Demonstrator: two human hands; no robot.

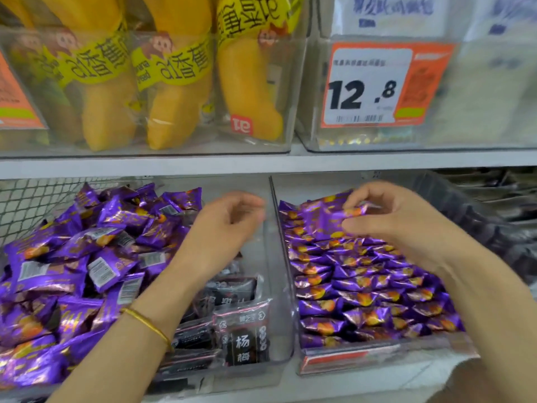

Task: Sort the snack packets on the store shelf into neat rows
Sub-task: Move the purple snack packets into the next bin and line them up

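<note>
One purple packet pinched at the far end of the right bin.
Right hand has it between thumb and fingertips, just over the neat rows filling that clear bin. Left hand hovers over the left bin, fingers loosely curled, nothing in them, gold bracelet on the wrist. Under it, a loose heap of purple packets, dark packets in the near right corner. On the shelf above, yellow snacks and a 12.8 price tag.
</note>
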